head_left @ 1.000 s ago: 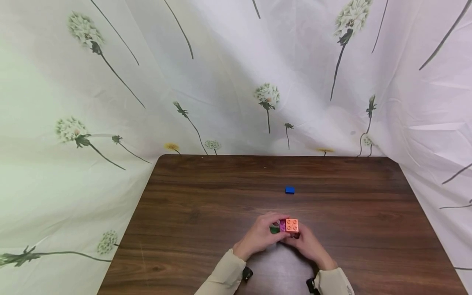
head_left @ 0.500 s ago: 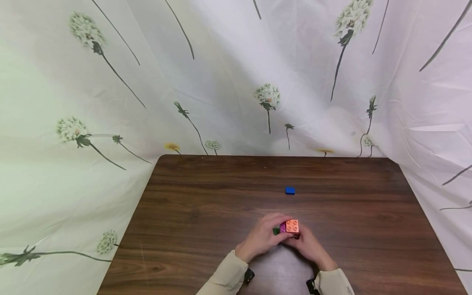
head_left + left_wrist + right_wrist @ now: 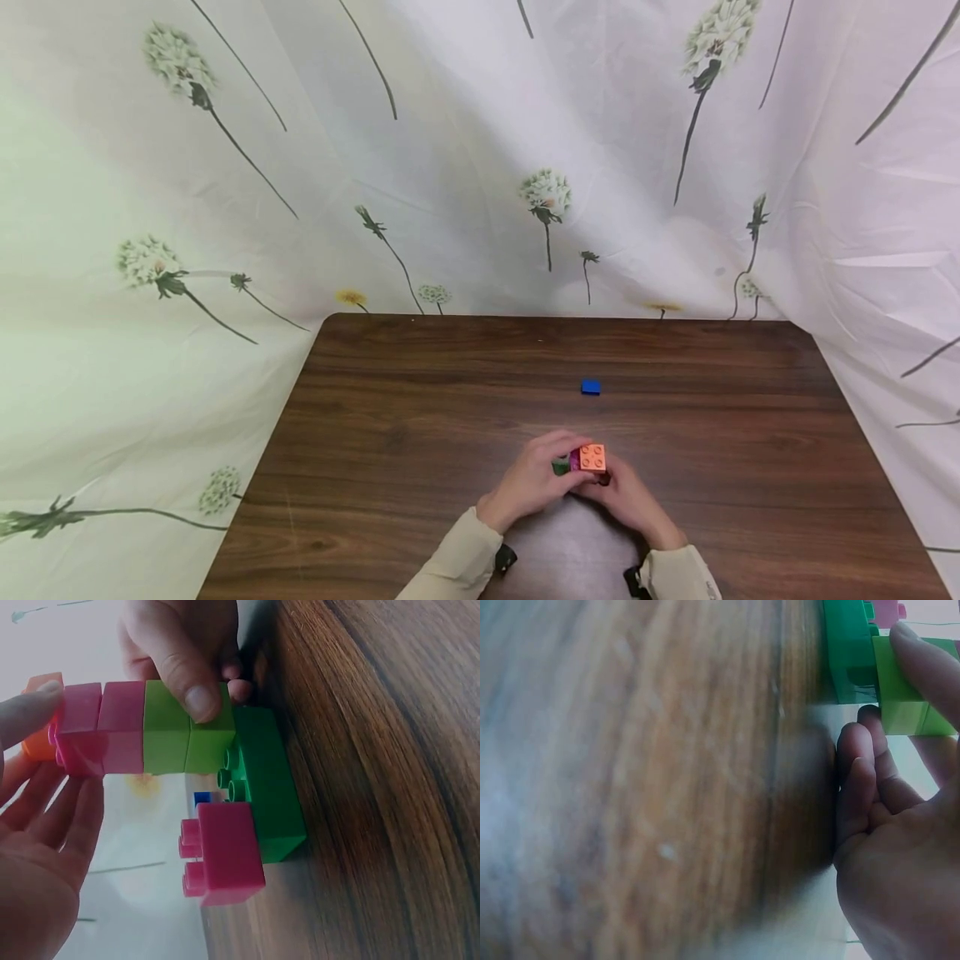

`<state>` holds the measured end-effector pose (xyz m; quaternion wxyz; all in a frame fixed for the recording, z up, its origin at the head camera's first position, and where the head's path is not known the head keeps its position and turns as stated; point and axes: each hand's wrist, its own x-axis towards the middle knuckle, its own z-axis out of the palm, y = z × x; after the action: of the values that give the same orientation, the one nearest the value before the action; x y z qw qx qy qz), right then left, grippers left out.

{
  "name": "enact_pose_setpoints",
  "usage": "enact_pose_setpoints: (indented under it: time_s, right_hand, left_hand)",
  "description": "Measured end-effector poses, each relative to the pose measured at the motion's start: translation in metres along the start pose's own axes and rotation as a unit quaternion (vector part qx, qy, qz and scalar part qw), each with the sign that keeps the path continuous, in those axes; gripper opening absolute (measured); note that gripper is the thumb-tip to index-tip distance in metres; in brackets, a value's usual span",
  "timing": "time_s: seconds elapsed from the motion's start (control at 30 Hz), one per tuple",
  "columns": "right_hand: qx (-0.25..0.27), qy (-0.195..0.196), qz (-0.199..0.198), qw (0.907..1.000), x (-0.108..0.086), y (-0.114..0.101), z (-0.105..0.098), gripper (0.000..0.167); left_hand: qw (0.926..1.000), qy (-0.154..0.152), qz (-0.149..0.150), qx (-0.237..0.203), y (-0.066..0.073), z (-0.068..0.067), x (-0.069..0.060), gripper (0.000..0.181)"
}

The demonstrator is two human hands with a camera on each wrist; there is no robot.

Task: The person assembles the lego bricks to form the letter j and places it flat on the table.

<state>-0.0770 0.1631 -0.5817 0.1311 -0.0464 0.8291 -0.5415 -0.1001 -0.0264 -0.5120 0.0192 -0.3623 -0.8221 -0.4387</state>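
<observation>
A tower of toy building bricks stands on a long dark green brick (image 3: 266, 787). Lime green bricks (image 3: 176, 727) sit lowest, pink bricks (image 3: 101, 727) above them, and an orange brick (image 3: 592, 458) on top. Another pink brick (image 3: 231, 851) is on the green base beside the tower. My left hand (image 3: 531, 477) grips the tower's upper end, thumb on the orange brick and fingers around the far side. Lower down, my right hand (image 3: 628, 497) holds the lime green bricks, its thumb lying across them. From the head view the hands hide most of the tower.
A small blue brick (image 3: 590, 387) lies farther back on the dark wooden table (image 3: 420, 400). Behind the table hangs a white curtain (image 3: 465, 167) printed with dandelions.
The orange brick has shifted very slightly left in the head view. Both hands keep their hold with almost no movement, and the blue brick stays where it was.
</observation>
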Motion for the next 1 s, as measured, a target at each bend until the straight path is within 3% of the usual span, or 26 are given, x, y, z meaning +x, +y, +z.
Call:
enact_pose_setpoints:
  time_s: [0.23,0.37,0.67,1.0]
  right_hand:
    - [0.001,0.000,-0.025,0.9997,0.002,0.000,0.000,0.041]
    - [-0.001,0.002,-0.025,0.9997,0.001,0.000,0.001,0.038]
    - [-0.005,0.001,-0.032,0.9995,-0.001,0.000,0.001,0.037]
    - [-0.012,-0.001,-0.027,0.9996,-0.001,-0.003,0.000,0.039]
  left_hand:
    - [0.9994,-0.017,-0.014,-0.027,-0.006,-0.004,-0.002,0.040]
    - [0.9993,-0.031,-0.011,-0.017,-0.006,-0.007,-0.004,0.039]
    - [0.9941,-0.062,0.045,0.076,-0.002,-0.011,-0.006,0.041]
    - [0.9958,-0.047,0.054,0.058,0.000,-0.010,-0.004,0.038]
